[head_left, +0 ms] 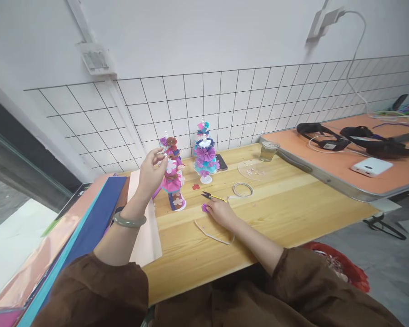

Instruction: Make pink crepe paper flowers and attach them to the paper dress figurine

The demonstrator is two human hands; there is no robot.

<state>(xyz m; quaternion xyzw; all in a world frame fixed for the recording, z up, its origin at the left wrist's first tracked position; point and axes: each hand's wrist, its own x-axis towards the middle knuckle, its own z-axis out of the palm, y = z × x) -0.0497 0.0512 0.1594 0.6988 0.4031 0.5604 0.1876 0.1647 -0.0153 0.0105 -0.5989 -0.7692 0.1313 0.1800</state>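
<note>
My left hand (152, 171) is raised beside a tiered tower of pink, purple and brown paper flowers (172, 184). Its thumb and fingers are pinched together near the upper tiers; what lies between them is too small to make out. Low on the wooden table, my right hand (221, 213) has its fingertips closed on a small purple paper flower (205, 208). Just beyond its knuckles are dark-bladed thread snips with a yellow handle (214, 196). A second tower in purple and turquoise (205, 156) stands upright farther back. A red paper flower (195, 186) lies between the towers.
A pale strip (211, 236) lies before my right hand, with a wire ring (242, 190) beyond. A clear disc (251, 170), lidded cup (268, 151) and dark phone (221, 162) sit behind. Coloured sheets (104, 206) line the left; an orange table (341, 170) adjoins on the right.
</note>
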